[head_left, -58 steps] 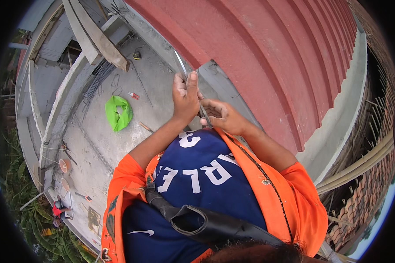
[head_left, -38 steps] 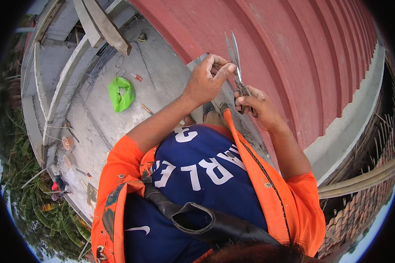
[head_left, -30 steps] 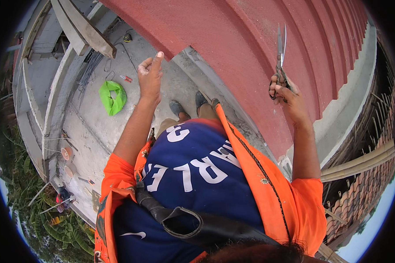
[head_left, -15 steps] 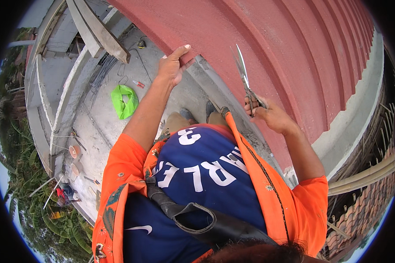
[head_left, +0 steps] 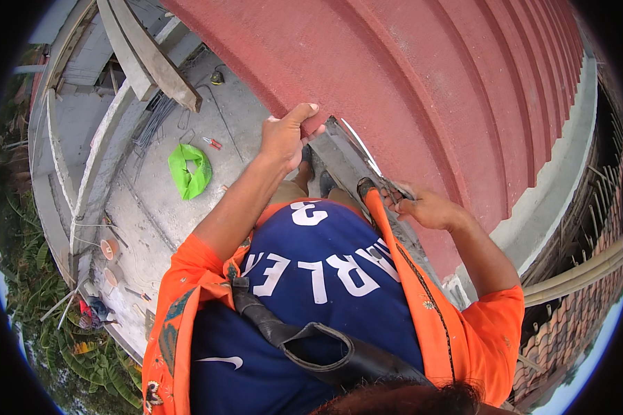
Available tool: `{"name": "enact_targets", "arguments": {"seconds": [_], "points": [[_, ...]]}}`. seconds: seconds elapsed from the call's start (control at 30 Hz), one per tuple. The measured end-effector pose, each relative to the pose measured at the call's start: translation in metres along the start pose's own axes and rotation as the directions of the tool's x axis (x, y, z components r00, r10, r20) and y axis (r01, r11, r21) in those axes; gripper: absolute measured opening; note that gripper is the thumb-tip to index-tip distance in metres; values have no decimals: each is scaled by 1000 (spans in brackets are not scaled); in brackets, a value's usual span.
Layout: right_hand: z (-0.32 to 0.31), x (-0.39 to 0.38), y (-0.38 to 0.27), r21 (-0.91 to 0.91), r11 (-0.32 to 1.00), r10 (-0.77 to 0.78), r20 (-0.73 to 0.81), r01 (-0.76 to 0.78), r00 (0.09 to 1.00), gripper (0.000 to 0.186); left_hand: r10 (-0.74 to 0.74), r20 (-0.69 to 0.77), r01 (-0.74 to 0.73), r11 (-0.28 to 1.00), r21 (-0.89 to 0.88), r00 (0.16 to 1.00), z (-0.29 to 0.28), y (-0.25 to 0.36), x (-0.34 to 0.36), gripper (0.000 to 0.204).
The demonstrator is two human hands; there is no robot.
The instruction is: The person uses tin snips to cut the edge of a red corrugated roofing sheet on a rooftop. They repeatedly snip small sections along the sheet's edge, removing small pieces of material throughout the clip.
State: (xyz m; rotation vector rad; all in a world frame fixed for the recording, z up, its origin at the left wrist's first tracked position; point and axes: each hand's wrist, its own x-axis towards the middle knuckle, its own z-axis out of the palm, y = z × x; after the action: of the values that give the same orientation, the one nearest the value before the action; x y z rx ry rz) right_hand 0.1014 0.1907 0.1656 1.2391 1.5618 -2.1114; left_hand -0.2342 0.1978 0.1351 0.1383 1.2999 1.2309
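A large red ribbed metal roofing sheet (head_left: 401, 90) fills the upper right, in front of me. My left hand (head_left: 284, 138) is closed on its near edge, thumb on top and fingers curled beneath. My right hand (head_left: 426, 206) is shut around the handles of metal tin snips (head_left: 364, 149). The long blades point up and left along the sheet's edge, their tips close to a dark notch beside my left hand. Whether the blades bite the metal here is too small to tell. Below the edge run a grey concrete ledge and my boots.
On the concrete floor to the left lie a bright green cloth or bag (head_left: 190, 171), a red-handled tool (head_left: 212, 143) and thin steel rods. Wooden planks (head_left: 142, 52) jut in at upper left. Two buckets (head_left: 109, 250) and a person (head_left: 94, 313) are lower left. Bamboo poles (head_left: 578, 278) stand right.
The tin snips have come down and left from above the sheet to its edge. My left hand, still gripping the edge, has moved right and slightly down, closer to the blades.
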Motion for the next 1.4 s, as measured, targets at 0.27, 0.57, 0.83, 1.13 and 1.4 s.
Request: {"name": "enact_targets", "arguments": {"seconds": [0.27,0.57,0.83,1.13,1.4], "points": [[-8,18,-6,-33,999,10,0,-10,1000,45,-12,19,12,1000,-18,1000,7,8,-11,34],[1,32,-37,69,998,13,-160,-2,987,38,-9,48,10,1000,-19,999,10,12,-13,28],[-3,58,-37,73,997,4,-203,11,979,39,24,68,-21,998,-58,997,2,5,-5,27],[14,71,-31,163,986,15,-218,21,976,51,-30,73,31,999,-16,997,-7,1,3,22],[15,77,-39,-29,1000,-8,-314,-1,950,45,-48,92,50,999,-21,995,-10,-1,6,23]]}}
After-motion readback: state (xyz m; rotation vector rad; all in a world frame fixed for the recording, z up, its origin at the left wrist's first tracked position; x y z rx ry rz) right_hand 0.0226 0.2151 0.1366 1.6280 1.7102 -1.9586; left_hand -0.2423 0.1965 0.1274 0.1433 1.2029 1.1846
